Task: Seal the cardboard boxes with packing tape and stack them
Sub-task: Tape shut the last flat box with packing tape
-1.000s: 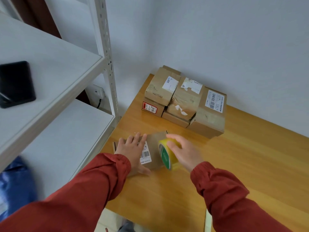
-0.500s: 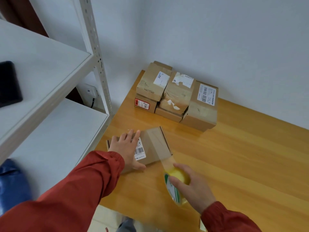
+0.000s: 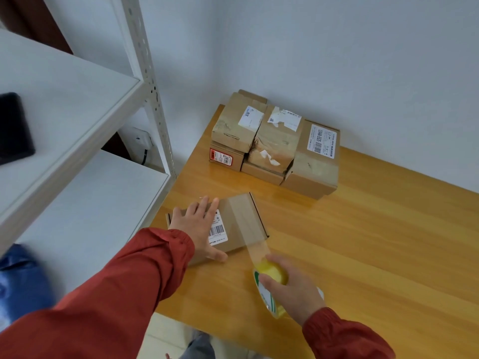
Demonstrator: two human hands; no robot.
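My left hand [image 3: 197, 226] lies flat, fingers straight, pressing the small box [image 3: 241, 216] onto the table [image 3: 363, 242] near its left edge. My right hand [image 3: 295, 291] grips the tape roll [image 3: 269, 283], fingers curled round it, just nearer me than the box. 1 clear strip [image 3: 255, 244] runs across the box's short axis to the roll.

Bright, soft, even light, shadows faint. Mild sheen on the table [image 3: 285, 200] just below the stacked boxes [image 3: 274, 141], centre frame. Centre is sharp. Lower left, the blue object [image 3: 20, 281] is blurred. Wide-angle bend shows in the shelf post [image 3: 146, 73], upper left.
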